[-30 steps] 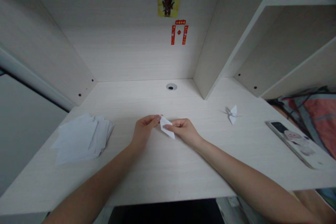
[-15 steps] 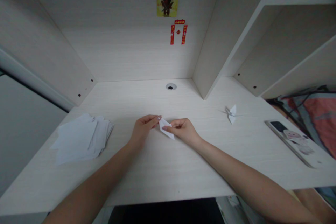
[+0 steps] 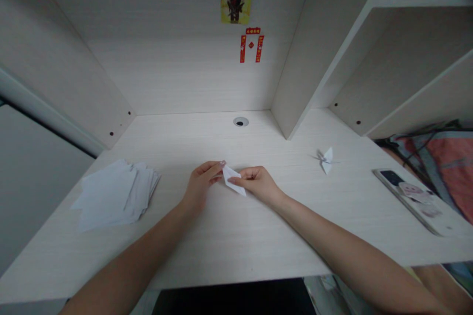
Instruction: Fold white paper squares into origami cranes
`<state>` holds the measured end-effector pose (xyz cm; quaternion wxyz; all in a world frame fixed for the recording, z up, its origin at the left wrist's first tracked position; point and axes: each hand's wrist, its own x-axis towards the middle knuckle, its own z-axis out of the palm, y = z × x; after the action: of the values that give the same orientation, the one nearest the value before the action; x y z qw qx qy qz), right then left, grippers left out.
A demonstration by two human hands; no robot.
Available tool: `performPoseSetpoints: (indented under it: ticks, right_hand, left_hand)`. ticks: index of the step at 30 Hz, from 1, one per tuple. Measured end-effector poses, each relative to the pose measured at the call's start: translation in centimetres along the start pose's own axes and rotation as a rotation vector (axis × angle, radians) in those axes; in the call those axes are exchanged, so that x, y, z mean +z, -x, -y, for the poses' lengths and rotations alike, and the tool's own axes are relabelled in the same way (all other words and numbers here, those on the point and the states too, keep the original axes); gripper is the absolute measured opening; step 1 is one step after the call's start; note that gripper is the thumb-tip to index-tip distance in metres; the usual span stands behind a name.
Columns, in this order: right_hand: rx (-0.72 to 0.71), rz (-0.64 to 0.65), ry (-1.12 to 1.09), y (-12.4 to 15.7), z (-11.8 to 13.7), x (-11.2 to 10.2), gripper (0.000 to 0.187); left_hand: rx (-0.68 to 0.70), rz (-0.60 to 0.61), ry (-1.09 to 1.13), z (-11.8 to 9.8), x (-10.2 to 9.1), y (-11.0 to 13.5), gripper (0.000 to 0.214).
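Between my two hands is a small folded piece of white paper (image 3: 234, 183), held just above the middle of the desk. My left hand (image 3: 204, 177) pinches its upper left corner between thumb and fingers. On the other side, my right hand (image 3: 258, 180) grips the paper with the thumb across its front face and the fingers curled behind. The paper's back is hidden from me. To the right on the desk sits a finished-looking folded paper crane (image 3: 326, 160). A stack of loose white paper sheets (image 3: 111, 197) lies to the left of my left arm.
A phone in a decorated case (image 3: 410, 202) lies at the right of the white desk (image 3: 207, 261). An upright panel (image 3: 295, 98) divides the desk's back. Near the back wall is a round cable hole (image 3: 241, 122). Red and grey fabric (image 3: 449, 162) is at far right.
My left hand has shifted slightly left with the paper's upper corner. My right hand has barely moved, and both still hold the paper.
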<state>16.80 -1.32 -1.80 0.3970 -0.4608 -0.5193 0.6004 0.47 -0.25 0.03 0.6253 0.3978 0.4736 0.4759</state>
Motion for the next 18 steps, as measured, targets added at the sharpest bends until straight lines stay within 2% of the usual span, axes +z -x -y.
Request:
performPoseSetpoints:
  ticks: [4,7,14,18]
  right_hand:
    - [0.005,0.031,-0.04,-0.12,-0.12,0.04,0.035]
    - [0.003,0.03,-0.06,-0.12,-0.26,0.1,0.034]
    - [-0.04,-0.022,-0.051,0.1,-0.45,0.0,0.031]
    - [-0.033,-0.011,-0.058,0.25,-0.18,0.17,0.03]
  left_hand:
    - [-0.059,-0.066,0.079,0.37,0.14,0.16,0.024]
    - [-0.074,-0.059,0.101,0.38,0.29,0.26,0.024]
    - [0.014,-0.007,-0.031,-0.13,0.53,0.27,0.03]
    - [0.058,-0.049,-0.062,-0.09,0.53,0.19,0.025]
